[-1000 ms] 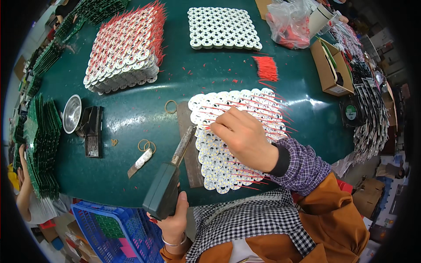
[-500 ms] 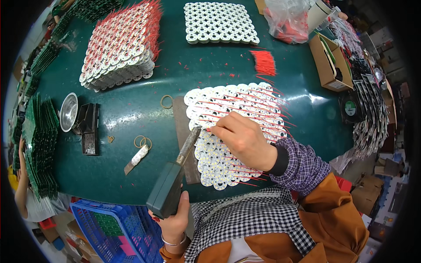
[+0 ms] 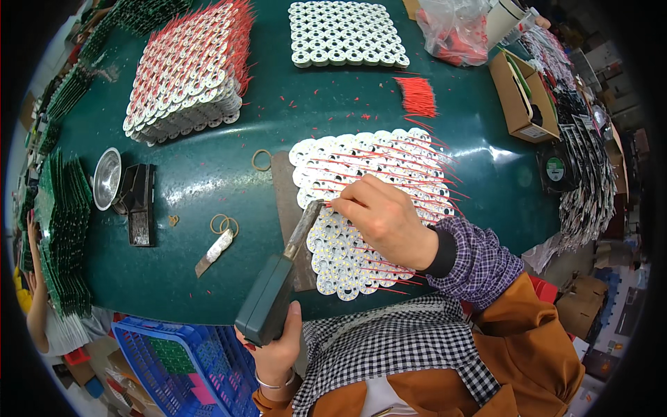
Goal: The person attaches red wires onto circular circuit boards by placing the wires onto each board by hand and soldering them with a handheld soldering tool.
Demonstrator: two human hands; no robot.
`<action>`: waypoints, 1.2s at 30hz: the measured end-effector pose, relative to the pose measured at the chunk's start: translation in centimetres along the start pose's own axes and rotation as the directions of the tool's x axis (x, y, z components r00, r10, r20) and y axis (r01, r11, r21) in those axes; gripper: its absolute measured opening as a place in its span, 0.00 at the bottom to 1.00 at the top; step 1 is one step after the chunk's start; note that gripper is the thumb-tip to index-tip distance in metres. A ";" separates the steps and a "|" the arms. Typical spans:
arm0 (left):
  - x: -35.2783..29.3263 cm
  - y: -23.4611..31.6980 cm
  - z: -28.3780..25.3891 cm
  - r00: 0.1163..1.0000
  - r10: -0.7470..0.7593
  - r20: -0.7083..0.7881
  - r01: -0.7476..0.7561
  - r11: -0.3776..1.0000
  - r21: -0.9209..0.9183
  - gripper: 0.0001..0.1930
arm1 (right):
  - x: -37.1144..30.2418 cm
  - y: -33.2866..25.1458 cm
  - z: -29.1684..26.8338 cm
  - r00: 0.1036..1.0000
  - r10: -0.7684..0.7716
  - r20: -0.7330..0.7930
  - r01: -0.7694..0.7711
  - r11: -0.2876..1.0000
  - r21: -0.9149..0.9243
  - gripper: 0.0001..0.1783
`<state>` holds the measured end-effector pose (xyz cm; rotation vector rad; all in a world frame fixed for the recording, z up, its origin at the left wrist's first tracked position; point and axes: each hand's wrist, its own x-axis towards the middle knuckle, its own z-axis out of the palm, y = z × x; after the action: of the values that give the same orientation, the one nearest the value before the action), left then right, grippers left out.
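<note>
My left hand [image 3: 279, 344] is closed round the dark green body of a soldering gun [image 3: 267, 300]. Its metal tip rests over the left side of a panel of round white LED boards [image 3: 340, 260], close to my right fingertips. My right hand [image 3: 385, 217] lies across the panel, thumb and finger pinched on a short red wire whose end shows by the tip. Many red wires [image 3: 389, 163] stick out rightward from the upper rows and a few from the lowest rows. My right hand hides the panel's middle.
A wired stack of boards [image 3: 184, 76] stands far left, a plain white stack [image 3: 347, 35] far centre. Near them lies a red wire bundle [image 3: 417, 96]. A metal bowl [image 3: 108, 179], black metal holder [image 3: 142, 205] and wrapped blade [image 3: 214, 251] are left; a cardboard box [image 3: 521, 97] is right.
The soldering gun's tip has shifted slightly right, closer to my right fingertips. My right hand keeps its pinch and has barely moved.
</note>
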<state>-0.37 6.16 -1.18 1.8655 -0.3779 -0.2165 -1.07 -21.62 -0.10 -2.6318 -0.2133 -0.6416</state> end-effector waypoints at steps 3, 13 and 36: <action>-0.1 0.5 0.2 0.999 -0.005 -0.049 0.006 1.000 0.013 0.14 | 0.1 -0.2 -0.1 1.000 0.007 -0.008 -0.007 1.000 0.003 0.09; 0.3 0.6 0.2 0.999 0.037 0.005 -0.037 0.998 0.051 0.12 | -0.1 -0.3 -0.2 0.999 0.044 0.019 -0.043 0.999 -0.026 0.10; -0.4 0.2 0.7 0.996 -0.087 -0.033 0.082 0.985 -0.149 0.17 | -0.1 -0.3 0.1 1.000 0.020 -0.015 -0.020 1.000 -0.020 0.08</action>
<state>-1.00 5.66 -1.26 1.7389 -0.2488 -0.2578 -1.21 -21.28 -0.09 -2.6444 -0.1764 -0.6600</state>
